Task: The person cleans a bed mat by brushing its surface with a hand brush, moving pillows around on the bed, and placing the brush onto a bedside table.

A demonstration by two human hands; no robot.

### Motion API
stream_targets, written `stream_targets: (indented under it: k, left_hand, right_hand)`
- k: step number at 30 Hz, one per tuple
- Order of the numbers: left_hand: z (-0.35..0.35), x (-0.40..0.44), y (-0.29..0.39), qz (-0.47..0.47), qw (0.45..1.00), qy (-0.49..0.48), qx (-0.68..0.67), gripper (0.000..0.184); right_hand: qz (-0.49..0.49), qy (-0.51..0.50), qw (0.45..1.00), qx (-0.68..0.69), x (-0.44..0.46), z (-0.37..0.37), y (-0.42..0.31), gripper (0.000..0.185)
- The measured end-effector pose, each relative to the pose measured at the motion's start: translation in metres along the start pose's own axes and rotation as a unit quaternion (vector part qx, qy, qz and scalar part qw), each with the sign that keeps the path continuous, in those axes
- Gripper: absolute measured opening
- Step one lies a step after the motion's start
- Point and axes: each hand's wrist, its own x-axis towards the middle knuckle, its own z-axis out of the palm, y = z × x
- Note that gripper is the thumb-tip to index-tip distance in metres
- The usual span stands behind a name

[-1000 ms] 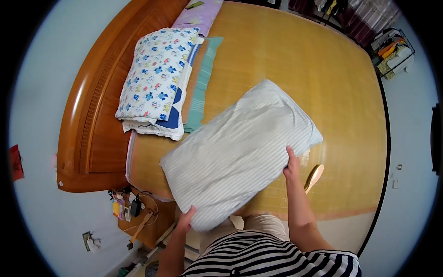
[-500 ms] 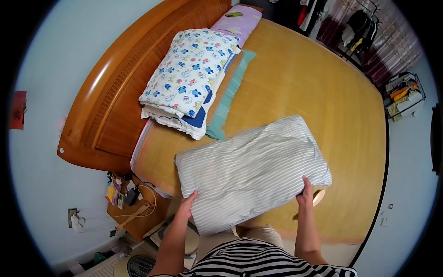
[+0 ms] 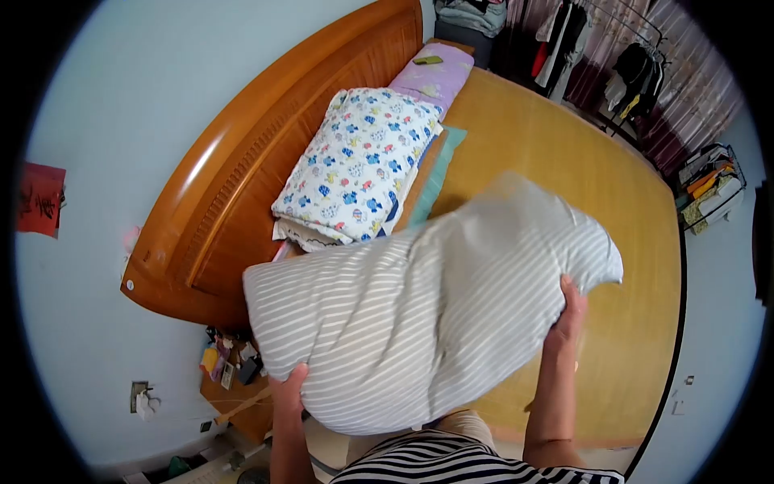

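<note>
A grey-and-white striped pillow point(image 3: 403, 306) is held up in front of me, bent near its middle, its upper right part blurred. My left hand point(image 3: 289, 389) grips its lower left edge, thumb on top. At the lower right edge, my right hand point(image 3: 571, 310) grips it the same way, the fingers hidden beneath. Beyond the pillow, a white pillow with blue fish prints point(image 3: 363, 161) lies on a stack by the headboard point(image 3: 234, 177). Part of a green cloth point(image 3: 439, 173) shows beside that stack.
The bed's yellow mat point(image 3: 556, 153) stretches behind and to the right. A purple pillow point(image 3: 435, 77) with a green object lies at the far headboard end. A nightstand point(image 3: 242, 407) with small items is at lower left. Clothes racks point(image 3: 637, 77) stand beyond the bed.
The striped pillow has been raised closer to me and has bent, with both hands still gripping it. The view has shifted, and the wooden brush on the mat is now mostly hidden.
</note>
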Motion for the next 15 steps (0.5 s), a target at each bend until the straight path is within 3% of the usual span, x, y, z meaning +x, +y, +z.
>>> stream_targets:
  k: [5, 9, 10, 13, 15]
  left_hand:
    - [-0.007, 0.045, 0.019, 0.063, 0.992, 0.09, -0.056, 0.072]
    - [0.019, 0.113, 0.025, 0.076, 0.983, 0.113, -0.119, 0.065]
    - [0.027, 0.135, 0.023, 0.087, 0.98, 0.114, -0.136, 0.063]
    - [0.068, 0.177, 0.035, -0.025, 0.957, 0.09, -0.273, 0.06]
    - [0.064, 0.214, -0.004, -0.071, 0.951, 0.103, -0.282, 0.059]
  right_hand:
    - [-0.049, -0.135, 0.987, 0.07, 0.043, 0.12, -0.013, 0.057]
    - [0.027, -0.241, 0.966, 0.095, 0.123, 0.21, -0.017, 0.039]
    - [-0.009, -0.263, 0.96, 0.098, 0.132, 0.222, -0.014, 0.047]
    - [-0.055, -0.277, 0.949, 0.137, 0.148, 0.233, 0.001, 0.071]
    - [-0.029, -0.3, 0.948, 0.104, 0.149, 0.206, 0.037, 0.067]
